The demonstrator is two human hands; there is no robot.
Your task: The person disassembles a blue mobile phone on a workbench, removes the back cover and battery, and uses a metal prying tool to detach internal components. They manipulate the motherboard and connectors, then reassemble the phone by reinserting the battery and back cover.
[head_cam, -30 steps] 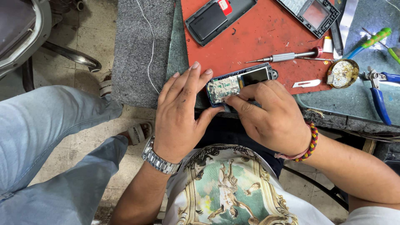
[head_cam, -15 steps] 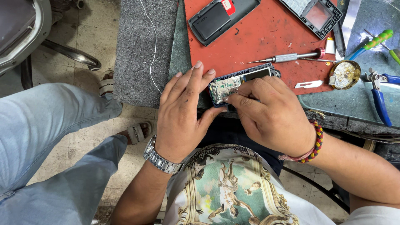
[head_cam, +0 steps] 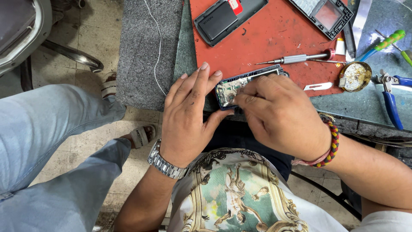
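- The opened phone body [head_cam: 246,83] sits at the near edge of the surface [head_cam: 146,51], half on the red mat [head_cam: 274,38] and right above the lap. The left hand [head_cam: 189,116] braces its left end, fingers spread flat and thumb tucked under; if that brace eases, the body can tip off the edge onto the floor.
- The right hand [head_cam: 281,114] is curled over the phone body with its fingertips pinched on the exposed circuit board. Whether it holds a small part or tool I cannot tell, since the fingers hide it. Too much pressure there could bend a contact or crack the board.
- Any tiny screw or clip freed at this spot has nothing to catch it: it could roll off the mat and drop between the knees.
- The screwdriver [head_cam: 296,58] lies just behind the right hand, with a scalpel blade [head_cam: 318,86] beside it. A knuckle sliding back could knock the driver rolling, or meet the blade.
- The small round brass tin [head_cam: 355,76] stands near the right wrist; a sweep of the forearm could upset it.
- The black back cover [head_cam: 227,18], the keypad frame [head_cam: 322,15] and the blue pliers [head_cam: 391,101] lie well apart and look safe from the hands.
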